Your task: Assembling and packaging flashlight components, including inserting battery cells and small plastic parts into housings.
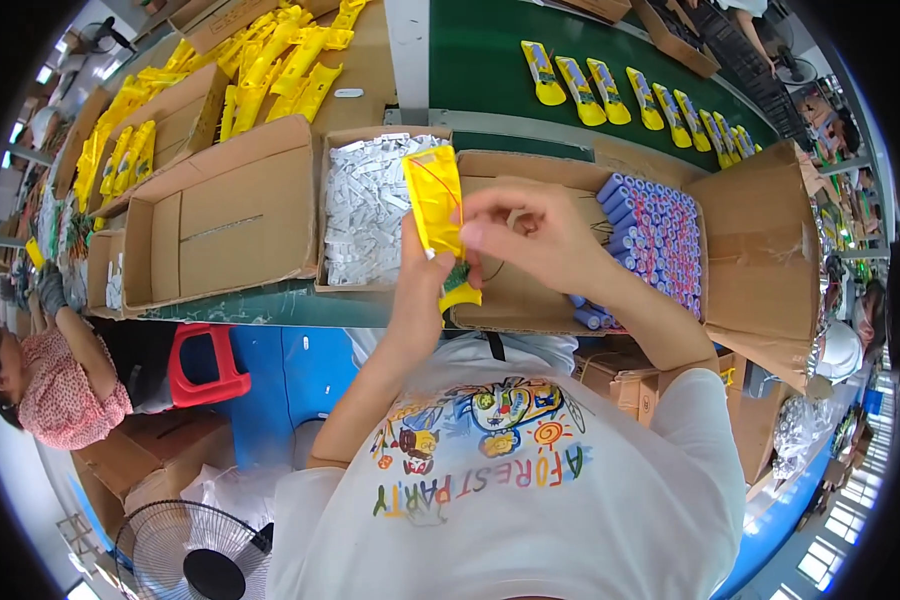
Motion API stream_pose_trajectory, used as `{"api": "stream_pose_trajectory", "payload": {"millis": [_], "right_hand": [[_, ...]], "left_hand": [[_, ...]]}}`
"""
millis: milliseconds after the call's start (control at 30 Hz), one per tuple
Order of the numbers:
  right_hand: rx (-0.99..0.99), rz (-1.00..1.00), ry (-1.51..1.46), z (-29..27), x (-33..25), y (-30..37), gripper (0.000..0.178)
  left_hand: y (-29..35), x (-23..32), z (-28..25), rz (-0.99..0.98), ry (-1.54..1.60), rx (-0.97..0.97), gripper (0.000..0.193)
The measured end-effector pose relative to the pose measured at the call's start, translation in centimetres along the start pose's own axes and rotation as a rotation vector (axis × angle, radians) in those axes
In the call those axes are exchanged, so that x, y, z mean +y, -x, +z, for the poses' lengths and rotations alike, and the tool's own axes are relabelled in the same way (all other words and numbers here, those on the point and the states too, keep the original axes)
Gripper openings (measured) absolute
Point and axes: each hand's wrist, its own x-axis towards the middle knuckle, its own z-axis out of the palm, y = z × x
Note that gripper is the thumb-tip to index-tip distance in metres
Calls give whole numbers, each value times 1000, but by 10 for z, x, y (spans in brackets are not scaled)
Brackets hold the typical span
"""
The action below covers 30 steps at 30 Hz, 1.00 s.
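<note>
My left hand (423, 285) grips a yellow plastic casing (432, 190), held upright over the boxes. A thin red wire runs across its hollow inside, and a bit of green circuit board shows near its lower end. My right hand (540, 228) comes in from the right with its fingers curled together at the casing's edge. Whatever those fingertips pinch is too small to make out. Behind the casing stands a carton of small silvery metal strips (365, 205). Purple-wrapped cylindrical battery cells (655, 235) fill the right side of the carton beneath my right hand.
On the green conveyor belt (480, 85) lies a row of yellow casings (613, 92). An open carton (235, 225) stands at left, with piled yellow casings (280, 60) beyond. A co-worker (65, 385) sits at far left by a red stool (205, 370); a fan (195, 555) stands below.
</note>
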Motion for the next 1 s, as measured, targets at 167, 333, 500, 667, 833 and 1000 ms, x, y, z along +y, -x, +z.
{"api": "stream_pose_trajectory", "payload": {"millis": [167,333,500,667,833,1000], "right_hand": [[148,-532,871,8,17,14,12],[50,-444,748,-24,27,24,18],[-445,272,1557,-84,47,28,23],[-10,-340,1523,-75,30,20,24],[17,-1015,1447,-25,-3,30,35],[-86,-743,1424,4,16,30,55]], "left_hand": [[-1,-9,11,5,78,39,41],[-1,-15,10,17,-187,121,38],[-4,-14,0,-61,-59,-4,32],[0,-13,4,-136,-116,-49,39],[2,-20,3,-128,-111,-182,44],[9,-11,-5,-115,-52,-128,50]]}}
